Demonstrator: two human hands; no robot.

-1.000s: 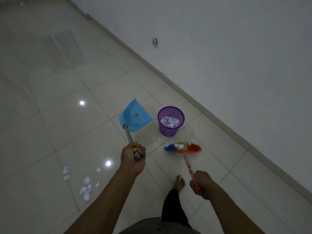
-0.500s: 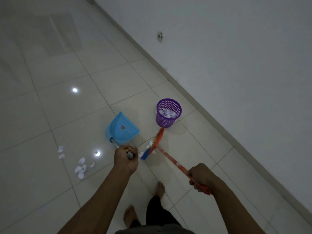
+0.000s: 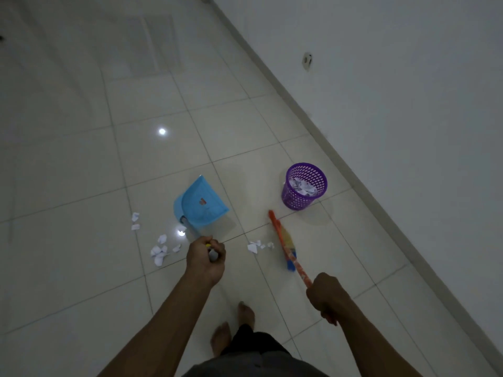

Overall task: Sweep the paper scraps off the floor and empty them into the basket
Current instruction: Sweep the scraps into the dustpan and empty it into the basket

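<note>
Logged white torn paper scraps [image 3: 159, 253] in two lots on the glossy pale tiled floor [image 3: 81, 164]: the larger scatter to the left of the left hand [image 3: 205, 261], the smaller lot [image 3: 254, 246] between the two hands, just beside the broom bristles. Saw none in the dustpan, only a small dark mark on its pan.

Entered next a light blue plastic dustpan [image 3: 202, 206], held low at the tiles near the larger scatter; could not tell whether touching. Found its long grey handle gripped at the top end by the left hand, fingers curled round it.

Entered a broom [image 3: 285, 246] with orange handle and orange, yellow and blue bristles, head down at the floor. Found the handle clenched in the right hand [image 3: 324, 293], fist closed round it.

Entered a purple perforated plastic basket [image 3: 295, 200], upright, beyond the broom tip, near the foot of the wall and apart from both lots. Noted white paper already inside.

Judged the task partly done: some paper binned, two lots left on the tiles, neither gathered into the pan. Judged remaining: sweeping both lots together, brushing into the dustpan, tipping into the basket.

Listed beyond: two bare feet [image 3: 246, 312] at the lower edge, a plain white wall [image 3: 408, 91] with a small socket plate [image 3: 307, 60], bright lamp reflections [image 3: 162, 131] on the tiles.
</note>
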